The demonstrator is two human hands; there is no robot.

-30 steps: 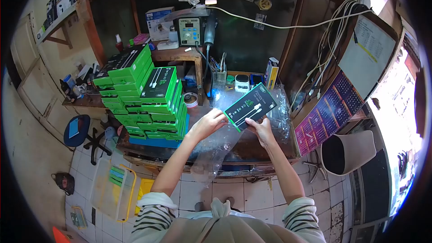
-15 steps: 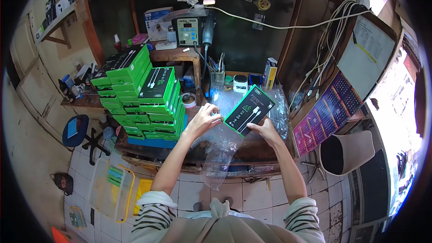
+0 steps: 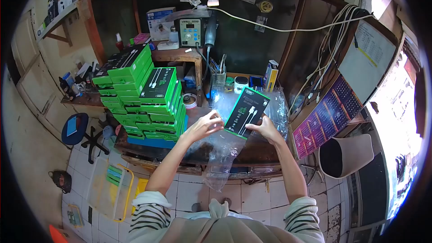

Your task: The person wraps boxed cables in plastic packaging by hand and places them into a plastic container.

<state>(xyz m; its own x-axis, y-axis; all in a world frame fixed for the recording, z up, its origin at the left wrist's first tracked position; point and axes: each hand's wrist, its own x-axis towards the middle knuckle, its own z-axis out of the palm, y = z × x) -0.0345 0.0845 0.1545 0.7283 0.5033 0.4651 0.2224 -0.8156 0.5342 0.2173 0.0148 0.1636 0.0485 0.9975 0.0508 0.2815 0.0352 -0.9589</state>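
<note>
My right hand (image 3: 265,129) grips a black and green charging-cable box (image 3: 247,113) by its lower right side, thumb on the front. The box is tilted above the bench, and its face shows two white cables. At the lower left edge of the box is my left hand (image 3: 206,126), with its fingers curled together. Whatever those fingers may pinch is hidden. Clear plastic wrap (image 3: 219,164) lies under both hands and hangs over the bench's front edge. Tall stacks of similar green boxes (image 3: 135,92) stand to the left of my left hand.
Behind the hands are a wire pen holder (image 3: 218,77), a white-lidded jar (image 3: 241,83) and a yellow-blue box (image 3: 271,75). A tape roll (image 3: 190,101) sits beside the stacks. A soldering station (image 3: 190,32) stands on a raised shelf. Cables hang at the right.
The held box has turned more upright and shifted slightly left. My left fingers have moved a little lower along its left edge. The stacks remain as they were.
</note>
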